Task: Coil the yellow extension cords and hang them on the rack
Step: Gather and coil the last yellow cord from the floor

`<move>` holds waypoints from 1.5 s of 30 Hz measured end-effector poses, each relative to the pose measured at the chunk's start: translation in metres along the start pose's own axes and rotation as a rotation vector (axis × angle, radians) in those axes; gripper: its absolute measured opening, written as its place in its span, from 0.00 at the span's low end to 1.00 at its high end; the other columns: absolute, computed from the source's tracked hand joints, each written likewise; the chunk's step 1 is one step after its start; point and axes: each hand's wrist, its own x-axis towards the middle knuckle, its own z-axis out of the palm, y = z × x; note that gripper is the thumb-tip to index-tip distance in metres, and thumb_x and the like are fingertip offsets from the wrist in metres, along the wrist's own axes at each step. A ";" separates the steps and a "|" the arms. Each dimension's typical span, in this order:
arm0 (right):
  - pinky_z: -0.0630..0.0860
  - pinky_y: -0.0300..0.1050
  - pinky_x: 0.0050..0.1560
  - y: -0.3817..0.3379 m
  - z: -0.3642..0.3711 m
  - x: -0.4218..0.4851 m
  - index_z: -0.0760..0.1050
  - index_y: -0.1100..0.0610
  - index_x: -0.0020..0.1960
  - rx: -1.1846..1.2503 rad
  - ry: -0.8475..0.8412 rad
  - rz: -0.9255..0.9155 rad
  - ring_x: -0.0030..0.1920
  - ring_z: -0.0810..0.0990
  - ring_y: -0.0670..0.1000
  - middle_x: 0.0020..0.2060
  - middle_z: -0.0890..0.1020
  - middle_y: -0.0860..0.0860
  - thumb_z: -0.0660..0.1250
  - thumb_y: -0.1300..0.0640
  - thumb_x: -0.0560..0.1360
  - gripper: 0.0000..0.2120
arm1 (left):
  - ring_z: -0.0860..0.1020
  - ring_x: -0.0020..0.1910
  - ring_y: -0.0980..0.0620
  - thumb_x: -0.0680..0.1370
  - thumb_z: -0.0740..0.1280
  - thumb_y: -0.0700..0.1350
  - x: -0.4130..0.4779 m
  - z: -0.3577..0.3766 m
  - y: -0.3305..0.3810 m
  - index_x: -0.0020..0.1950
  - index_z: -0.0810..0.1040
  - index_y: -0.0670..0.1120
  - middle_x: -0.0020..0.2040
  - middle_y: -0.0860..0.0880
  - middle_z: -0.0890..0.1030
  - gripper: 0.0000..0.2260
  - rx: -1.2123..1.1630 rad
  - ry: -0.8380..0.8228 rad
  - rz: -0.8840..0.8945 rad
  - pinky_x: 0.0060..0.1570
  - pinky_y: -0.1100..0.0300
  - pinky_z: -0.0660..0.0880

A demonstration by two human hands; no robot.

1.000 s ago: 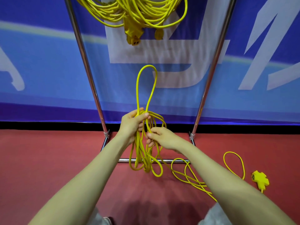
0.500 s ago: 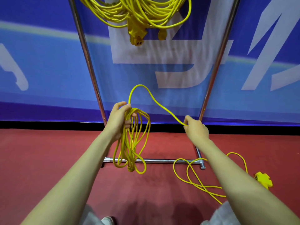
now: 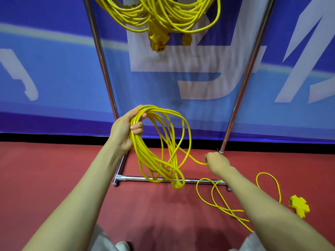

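Coil hangs from left hand, fingers curled round its top. Right hand pinches the trailing cord lower right, fingers closed on it.

Left hand gripping looped yellow cord, right hand sitting lower at its 4 o'clock, pinching that cord, bare forearms stretching forward

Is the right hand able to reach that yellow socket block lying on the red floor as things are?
Probably yes: the socket block lies uncovered on the floor, off to the right, with nothing in the way. The right hand, though, is pinching the cord and would have to let go first.
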 end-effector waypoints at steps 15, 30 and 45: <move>0.74 0.52 0.55 -0.055 -0.009 -0.026 0.73 0.62 0.63 -0.179 -0.247 -0.399 0.59 0.77 0.64 0.60 0.77 0.63 0.55 0.68 0.76 0.18 | 0.63 0.18 0.59 0.82 0.58 0.40 0.014 -0.004 -0.009 0.49 0.71 0.42 0.33 0.47 0.76 0.05 -0.237 0.148 0.231 0.17 0.69 0.60; 0.73 0.52 0.54 -0.064 -0.022 -0.041 0.73 0.54 0.65 -0.046 -0.143 -0.668 0.58 0.73 0.58 0.54 0.77 0.56 0.56 0.71 0.73 0.25 | 0.63 0.19 0.57 0.80 0.55 0.36 0.025 -0.013 -0.016 0.38 0.66 0.42 0.35 0.45 0.72 0.11 -0.433 0.421 0.415 0.18 0.67 0.60; 0.69 0.50 0.41 -0.060 -0.061 -0.041 0.62 0.59 0.61 0.071 0.373 -0.197 0.50 0.80 0.62 0.48 0.81 0.56 0.57 0.32 0.73 0.32 | 0.63 0.17 0.57 0.83 0.56 0.38 0.020 -0.004 -0.021 0.41 0.68 0.40 0.28 0.46 0.75 0.11 -0.577 0.302 0.282 0.17 0.67 0.61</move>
